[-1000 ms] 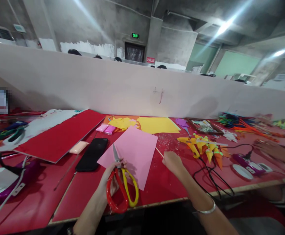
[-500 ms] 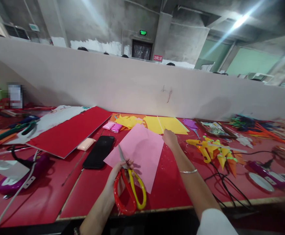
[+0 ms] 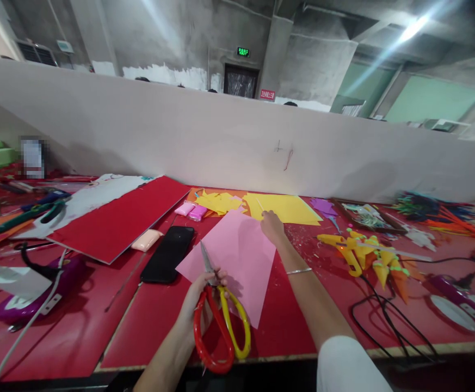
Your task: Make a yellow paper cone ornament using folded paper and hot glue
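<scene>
My left hand [image 3: 209, 283] is closed around the lower blades of a pair of scissors [image 3: 205, 256] with one red and one yellow handle. The blade tips point away from me, and the handles hang toward the table's front edge. Under them lies a sheet of pink paper [image 3: 241, 245], partly covered by this hand. My right hand [image 3: 272, 226] reaches to the pink sheet's far right corner, beside the yellow paper [image 3: 294, 208]. Its fingers are pinched together at a thin pale stick [image 3: 260, 204] that lies over the yellow; exactly what it is cannot be made out.
Left of the pink sheet are a black phone [image 3: 167, 255], a pale packet [image 3: 147, 240] and a red board [image 3: 123, 218]. Yellow scraps [image 3: 220, 202] lie behind. On the right are a yellow glue gun [image 3: 345, 253], cables [image 3: 380, 310] and a power strip [image 3: 461, 299].
My right hand has shifted left across the yellow paper's near edge, and the thin pale stick has moved with it. My left hand still grips the scissors. The whole view has turned slightly.
</scene>
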Motion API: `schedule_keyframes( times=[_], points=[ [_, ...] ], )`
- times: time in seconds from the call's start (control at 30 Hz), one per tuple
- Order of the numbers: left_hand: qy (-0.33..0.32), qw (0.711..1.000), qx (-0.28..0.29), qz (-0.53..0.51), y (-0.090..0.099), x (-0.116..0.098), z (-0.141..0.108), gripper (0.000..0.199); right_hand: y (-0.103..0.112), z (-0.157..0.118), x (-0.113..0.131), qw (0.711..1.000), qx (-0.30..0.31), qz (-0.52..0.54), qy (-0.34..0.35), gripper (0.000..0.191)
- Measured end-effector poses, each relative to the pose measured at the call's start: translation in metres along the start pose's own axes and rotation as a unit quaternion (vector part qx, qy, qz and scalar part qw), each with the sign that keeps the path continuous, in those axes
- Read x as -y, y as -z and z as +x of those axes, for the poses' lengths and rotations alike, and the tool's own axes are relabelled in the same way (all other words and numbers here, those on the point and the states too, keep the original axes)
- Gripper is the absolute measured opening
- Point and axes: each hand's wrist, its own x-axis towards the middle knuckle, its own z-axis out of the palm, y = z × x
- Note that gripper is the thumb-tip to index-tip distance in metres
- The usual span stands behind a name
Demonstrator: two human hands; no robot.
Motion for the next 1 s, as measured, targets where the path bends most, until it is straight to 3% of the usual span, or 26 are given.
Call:
schedule_keyframes(
  times=[0.07, 0.13, 0.23, 0.3, 0.4, 0.53, 0.67, 1.0],
  points=[
    [-0.009, 1.0, 0.002, 0.002, -0.002, 0.0, 0.0, 0.016, -0.001, -0.004, -0.002, 0.999, 0.03, 0.012, 0.038, 0.036],
    [-0.018, 1.0, 0.003, 0.006, -0.005, 0.0, 0.0, 0.017, -0.001, -0.006, -0.006, 0.996, 0.056, 0.02, 0.06, 0.051],
    [-0.025, 1.0, 0.004, 0.013, -0.008, 0.001, -0.004, 0.016, 0.001, -0.007, -0.011, 0.995, 0.074, 0.028, 0.066, 0.075],
    [-0.03, 0.999, 0.002, 0.016, -0.01, 0.002, -0.007, 0.014, 0.003, -0.007, -0.013, 0.994, 0.08, 0.032, 0.064, 0.08],
    [-0.039, 0.999, 0.007, 0.02, -0.011, 0.003, -0.011, 0.011, 0.007, -0.004, -0.011, 0.993, 0.096, 0.036, 0.061, 0.074],
    [-0.051, 0.998, 0.028, 0.026, -0.013, 0.002, -0.014, 0.012, 0.013, 0.0, -0.005, 0.991, 0.115, 0.039, 0.048, 0.052],
    [-0.05, 0.998, 0.028, 0.034, -0.016, 0.001, -0.016, 0.012, 0.018, 0.0, -0.003, 0.994, 0.096, 0.043, 0.029, 0.033],
    [-0.056, 0.998, 0.02, -0.005, -0.012, -0.006, -0.014, 0.015, 0.047, -0.017, -0.024, 0.996, 0.045, 0.067, 0.022, 0.025]
  ],
)
